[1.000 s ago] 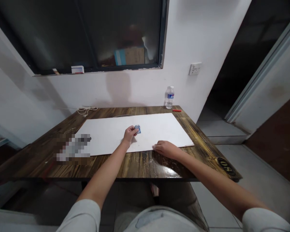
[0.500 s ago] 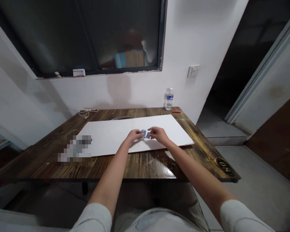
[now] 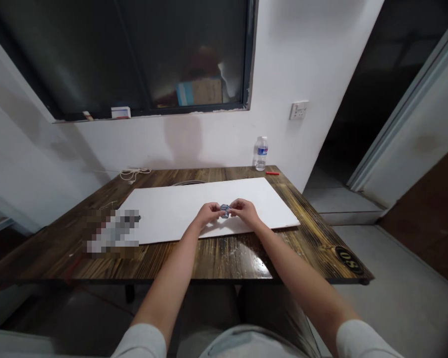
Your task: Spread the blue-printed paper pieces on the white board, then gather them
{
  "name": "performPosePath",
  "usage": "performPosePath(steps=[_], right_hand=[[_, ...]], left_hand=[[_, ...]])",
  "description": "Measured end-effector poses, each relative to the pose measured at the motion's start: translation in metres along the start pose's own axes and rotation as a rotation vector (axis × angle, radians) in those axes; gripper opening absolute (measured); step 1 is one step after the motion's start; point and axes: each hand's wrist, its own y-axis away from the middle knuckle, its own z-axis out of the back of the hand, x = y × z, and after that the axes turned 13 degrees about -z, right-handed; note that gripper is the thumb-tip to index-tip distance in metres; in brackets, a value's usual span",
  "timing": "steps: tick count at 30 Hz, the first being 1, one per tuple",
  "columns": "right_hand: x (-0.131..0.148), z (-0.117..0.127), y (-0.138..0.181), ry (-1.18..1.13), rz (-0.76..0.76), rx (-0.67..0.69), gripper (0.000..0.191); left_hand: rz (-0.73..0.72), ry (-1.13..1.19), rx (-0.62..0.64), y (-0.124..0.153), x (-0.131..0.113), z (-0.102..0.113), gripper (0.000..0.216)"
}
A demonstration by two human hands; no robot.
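Observation:
Both my hands meet over the near part of a white board (image 3: 179, 204) lying on a dark wooden table (image 3: 216, 253). My left hand (image 3: 207, 215) and my right hand (image 3: 245, 211) each pinch one side of a small blue packet (image 3: 224, 210) held between their fingertips, just above the board. The packet is small and mostly covered by my fingers, so its print cannot be read.
A plastic water bottle (image 3: 261, 153) and a small red object (image 3: 272, 173) stand at the table's far right by the wall. A white cable (image 3: 134, 173) lies at the far left. A blurred-out patch (image 3: 114, 233) covers something at the board's left end. An open doorway is on the right.
My right hand rose from the table's near edge and joined my left hand on the blue packet. Both hands then drew closer together and a little toward me.

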Motion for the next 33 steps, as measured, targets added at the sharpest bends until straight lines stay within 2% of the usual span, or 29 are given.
performPosePath(steps=[6, 14, 18, 28, 33], right_hand=[[0.011, 0.012, 0.006, 0.137, 0.112, 0.015, 0.036], [0.010, 0.001, 0.006, -0.160, -0.071, 0.116, 0.046], [0.005, -0.004, 0.005, -0.256, -0.127, 0.111, 0.047], [0.010, -0.013, 0.014, -0.302, -0.180, 0.177, 0.057], [0.004, -0.017, 0.012, -0.303, -0.162, 0.090, 0.052]], left_hand=[[-0.042, 0.102, 0.049, -0.002, 0.003, -0.009, 0.047], [-0.052, 0.282, 0.093, 0.001, -0.008, -0.016, 0.051], [-0.056, 0.389, 0.115, 0.004, -0.010, -0.021, 0.050], [-0.075, 0.396, 0.070, 0.002, -0.004, -0.025, 0.053], [-0.025, 0.443, 0.024, 0.002, -0.007, -0.028, 0.052]])
